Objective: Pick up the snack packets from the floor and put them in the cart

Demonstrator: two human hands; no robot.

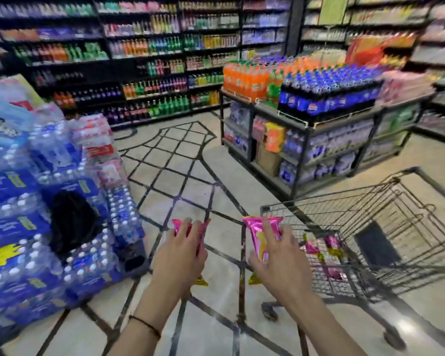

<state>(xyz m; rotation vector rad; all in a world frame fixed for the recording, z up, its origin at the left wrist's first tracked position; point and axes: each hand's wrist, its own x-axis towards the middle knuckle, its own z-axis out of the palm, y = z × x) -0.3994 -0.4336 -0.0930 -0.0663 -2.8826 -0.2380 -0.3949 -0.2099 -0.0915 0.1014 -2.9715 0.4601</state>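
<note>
The fingers (pixel 186 228) of the left hand (pixel 180 255) are curled over the top of a pink snack packet, the left packet (pixel 176 226), with the thumb on its right edge. It is gripped upright, and its yellow bottom end pokes out below the palm. The fingers (pixel 267 228) of the right hand (pixel 280 258) are spread across the front of a second pink and yellow packet, the right packet (pixel 256 236). The thumb presses on its near left side, so it is held firmly too. Both packets are up off the floor (pixel 216 176), side by side but apart, in the near middle of the scene. A thin dark band (pixel 144 325) circles the left wrist.

Just right of the right hand stands a wire cart (pixel 293 201), its near corner close to the right packet. More pink packets (pixel 329 242) lie in the bottom of it, at its near left end. The picture is blurred, so their number is unclear.

On the left, wrapped packs of water bottles (pixel 16 227) are stacked on the floor, with a black cloth (pixel 72 222) lying on them. To the far right is a low stand (pixel 319 129) loaded with orange and dark soda bottles. Drink shelves (pixel 139 47) line the far wall.
</note>
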